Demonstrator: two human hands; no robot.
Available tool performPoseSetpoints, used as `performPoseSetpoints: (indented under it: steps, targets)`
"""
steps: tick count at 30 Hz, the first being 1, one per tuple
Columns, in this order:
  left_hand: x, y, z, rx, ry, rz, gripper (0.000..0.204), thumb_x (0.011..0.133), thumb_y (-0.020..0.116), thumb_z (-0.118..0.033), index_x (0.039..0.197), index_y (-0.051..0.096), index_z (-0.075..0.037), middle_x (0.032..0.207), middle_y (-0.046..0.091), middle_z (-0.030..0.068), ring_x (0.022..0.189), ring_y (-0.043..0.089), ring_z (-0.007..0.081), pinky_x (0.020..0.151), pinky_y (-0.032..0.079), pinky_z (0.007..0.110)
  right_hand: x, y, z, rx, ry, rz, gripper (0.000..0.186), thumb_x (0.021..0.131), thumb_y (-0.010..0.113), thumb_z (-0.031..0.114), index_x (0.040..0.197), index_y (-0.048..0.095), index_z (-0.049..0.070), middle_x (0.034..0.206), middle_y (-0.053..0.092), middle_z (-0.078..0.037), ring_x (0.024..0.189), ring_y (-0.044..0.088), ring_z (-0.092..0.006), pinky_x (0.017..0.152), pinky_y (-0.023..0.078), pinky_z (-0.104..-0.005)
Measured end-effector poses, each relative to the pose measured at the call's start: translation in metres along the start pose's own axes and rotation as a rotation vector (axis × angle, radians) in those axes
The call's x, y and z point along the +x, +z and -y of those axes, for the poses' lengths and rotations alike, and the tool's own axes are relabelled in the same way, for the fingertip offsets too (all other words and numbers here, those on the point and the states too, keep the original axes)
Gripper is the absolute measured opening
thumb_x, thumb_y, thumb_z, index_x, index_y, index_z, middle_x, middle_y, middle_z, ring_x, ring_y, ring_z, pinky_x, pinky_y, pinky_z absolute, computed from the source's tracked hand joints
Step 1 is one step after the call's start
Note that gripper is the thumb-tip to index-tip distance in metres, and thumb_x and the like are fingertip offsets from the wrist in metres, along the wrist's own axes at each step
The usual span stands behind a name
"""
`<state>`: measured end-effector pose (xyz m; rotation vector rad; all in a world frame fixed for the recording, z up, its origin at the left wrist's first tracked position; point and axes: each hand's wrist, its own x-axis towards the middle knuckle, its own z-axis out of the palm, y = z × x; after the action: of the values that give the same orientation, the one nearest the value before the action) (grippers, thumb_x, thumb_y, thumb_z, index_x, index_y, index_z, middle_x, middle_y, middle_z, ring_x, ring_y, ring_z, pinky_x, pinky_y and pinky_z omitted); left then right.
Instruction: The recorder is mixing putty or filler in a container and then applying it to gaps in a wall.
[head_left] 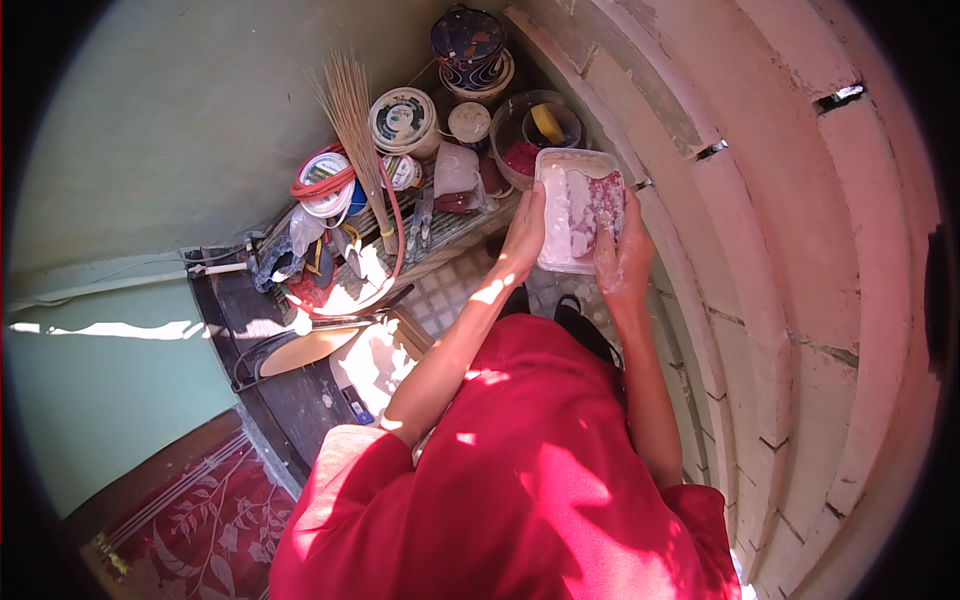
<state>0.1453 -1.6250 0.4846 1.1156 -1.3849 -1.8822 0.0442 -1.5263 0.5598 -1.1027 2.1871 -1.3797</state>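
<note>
A clear, squarish tub (pixel 566 268) holding whitish paste (pixel 578 205) is held up in front of the red-shirted body. The left hand (pixel 524 232) clamps its left side; the right hand (pixel 624 255), smeared white, grips its right, though whether the thumb touches paste is hard to tell. Beyond are a basin (pixel 497 150), a lidded bucket (pixel 403 122) and a stick broom (pixel 358 125).

My pale rectangular plastic tub (pixel 580 155) shows white-and-red blotches. Beyond it, a dark round bucket (pixel 470 72) bears pale swirls.
</note>
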Motion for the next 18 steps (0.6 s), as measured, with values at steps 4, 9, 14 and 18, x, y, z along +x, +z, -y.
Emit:
performPoseSetpoints:
  steps: [4, 9, 14, 18]
  targets:
    - [-0.002, 0.004, 0.005, -0.061, -0.03, 0.052, 0.056, 0.106, 0.028, -0.045, 0.122, 0.051, 0.004, 0.117, 0.057, 0.0133, 0.107, 0.05, 0.0175, 0.098, 0.037, 0.03, -0.009, 0.0, 0.0, -0.04, -0.032, 0.001, 0.054, 0.083, 0.045, 0.009, 0.136, 0.042, 0.002, 0.105, 0.062, -0.03, 0.098, 0.061, -0.0476, 0.085, 0.048, -0.0488]
    - [-0.013, 0.011, -0.001, -0.053, -0.059, 0.089, 0.056, 0.106, 0.028, -0.045, 0.124, 0.05, 0.003, 0.12, 0.056, 0.0135, 0.109, 0.05, 0.0178, 0.1, 0.036, 0.03, -0.006, -0.02, 0.011, 0.019, 0.024, -0.088, 0.054, 0.083, 0.046, 0.007, 0.136, 0.043, 0.0, 0.106, 0.063, -0.028, 0.098, 0.064, -0.0421, 0.086, 0.049, -0.0443]
    - [-0.015, 0.015, 0.009, -0.064, -0.066, 0.115, 0.056, 0.106, 0.028, -0.045, 0.125, 0.05, 0.003, 0.119, 0.057, 0.0139, 0.109, 0.051, 0.0176, 0.099, 0.037, 0.03, -0.013, -0.017, -0.003, -0.049, 0.064, -0.07, 0.054, 0.083, 0.048, 0.007, 0.136, 0.044, -0.002, 0.103, 0.064, -0.027, 0.094, 0.067, -0.0387, 0.082, 0.051, -0.0403]
    - [-0.017, 0.017, 0.019, -0.102, -0.078, 0.17, 0.056, 0.106, 0.028, -0.044, 0.124, 0.051, 0.003, 0.117, 0.058, 0.0134, 0.108, 0.051, 0.0172, 0.098, 0.038, 0.03, -0.023, -0.014, -0.004, -0.076, 0.027, -0.09, 0.054, 0.083, 0.048, 0.005, 0.137, 0.044, -0.001, 0.1, 0.064, -0.028, 0.095, 0.067, -0.0394, 0.083, 0.051, -0.0414]
